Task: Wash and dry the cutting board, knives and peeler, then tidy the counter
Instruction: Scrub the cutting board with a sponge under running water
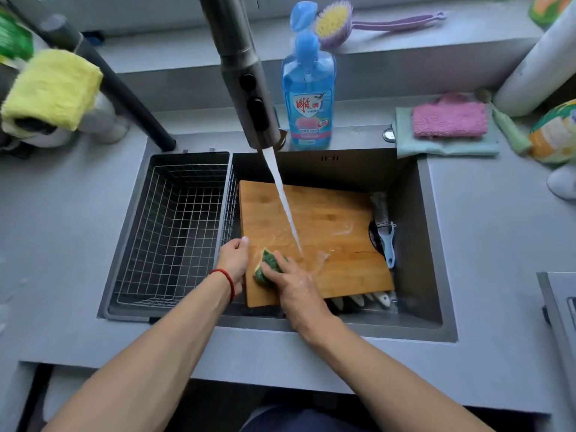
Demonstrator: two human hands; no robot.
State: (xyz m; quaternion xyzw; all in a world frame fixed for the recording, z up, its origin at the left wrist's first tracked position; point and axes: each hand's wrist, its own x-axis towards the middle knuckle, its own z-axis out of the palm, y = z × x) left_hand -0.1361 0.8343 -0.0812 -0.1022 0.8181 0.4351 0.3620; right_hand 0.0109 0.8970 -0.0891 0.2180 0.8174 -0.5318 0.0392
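A: One rectangular wooden cutting board (pixel 314 241) lies tilted in the dark grey sink (pixel 417 244), wet, with the tap stream (pixel 285 204) landing near its middle.

B: Hands?

A: Left hand (pixel 233 263) is clamped on the board's near left edge, thumb on top. Right hand (pixel 293 282) is closed over a green scouring sponge (pixel 266 266), pressing it on the board's near left corner.

B: Other utensils?

A: Pale blue plastic peeler (pixel 387 241) lies just beside the board's right edge. White knife handles (pixel 363 300) poke out from under its near edge; count unclear.

B: Surroundings?

A: Wire mesh basket (pixel 174 235) fills the sink's left part. Blue dish soap bottle (pixel 308 88) stands on the grey tabletop (pixel 498 244) behind the sink; folded pink cloth (pixel 450 120) right of it.
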